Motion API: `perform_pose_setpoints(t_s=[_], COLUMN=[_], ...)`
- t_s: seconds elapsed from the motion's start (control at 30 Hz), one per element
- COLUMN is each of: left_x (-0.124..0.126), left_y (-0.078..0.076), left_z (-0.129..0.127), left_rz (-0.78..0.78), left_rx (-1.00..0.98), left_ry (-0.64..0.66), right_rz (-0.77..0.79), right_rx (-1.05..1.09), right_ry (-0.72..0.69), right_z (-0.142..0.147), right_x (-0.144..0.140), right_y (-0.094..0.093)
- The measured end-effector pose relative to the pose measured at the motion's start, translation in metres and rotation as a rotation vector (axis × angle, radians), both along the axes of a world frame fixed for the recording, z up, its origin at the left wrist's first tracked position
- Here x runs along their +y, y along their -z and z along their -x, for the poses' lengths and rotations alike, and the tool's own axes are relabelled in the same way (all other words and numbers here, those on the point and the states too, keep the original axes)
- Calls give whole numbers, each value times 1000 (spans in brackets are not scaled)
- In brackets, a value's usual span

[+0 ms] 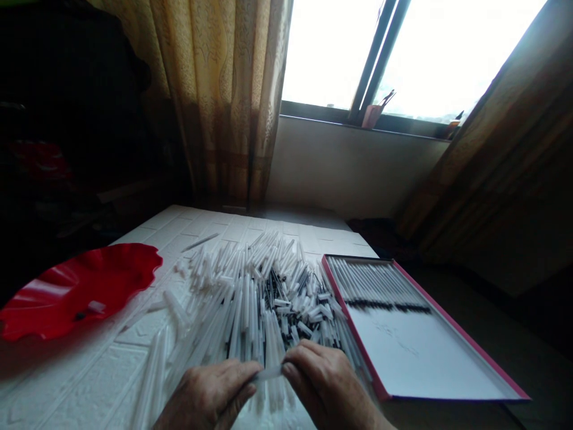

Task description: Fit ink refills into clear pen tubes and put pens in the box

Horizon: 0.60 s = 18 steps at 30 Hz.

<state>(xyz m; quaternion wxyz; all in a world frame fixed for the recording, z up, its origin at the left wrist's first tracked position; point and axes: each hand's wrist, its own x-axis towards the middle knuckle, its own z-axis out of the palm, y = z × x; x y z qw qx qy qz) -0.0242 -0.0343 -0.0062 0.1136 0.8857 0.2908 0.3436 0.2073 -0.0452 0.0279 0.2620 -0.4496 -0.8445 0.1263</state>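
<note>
Both hands sit at the near edge of the white brick-patterned table, low in the head view. The left hand and the right hand hold between them one slim translucent white plastic pen barrel. The fingers of each hand are closed on an end of it: left fingertips pinch the left end, right fingertips pinch the right end.

Position of the barrel: it is bridged across the gap between the two hands, just above the near fringe of the heap, and it lies crosswise to the person. Its long axis runs left to right, nearly level, with the right end a shade higher. Neither hand is nearer; the barrel is shared equally. Which end is the tip cannot be told, as both ends are covered.

Directly beyond the hands lies a large loose heap of white pen barrels and black refills, most pointing away from the person. To the right, just beside the heap, a shallow red-rimmed white tray carries a neat row of assembled pens along its far end. To the left, well apart, stands a glossy red scalloped plastic dish.
</note>
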Motion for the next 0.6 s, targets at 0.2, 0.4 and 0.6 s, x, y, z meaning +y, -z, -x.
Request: perform_pose_setpoints(t_s=[0.2, 0.4, 0.6], left_x=[-2, -1, 0], left_y=[0, -1, 3], left_z=[0, -1, -1], left_rz=[0, 32, 37], left_rx=[-37, 6, -86], left_ry=[24, 36, 7], right_rz=[-77, -65, 137], right_rx=[-81, -26, 182], right_ry=[36, 22, -3], right_z=[3, 5, -3], right_x=[2, 5, 3], right_y=[9, 16, 1])
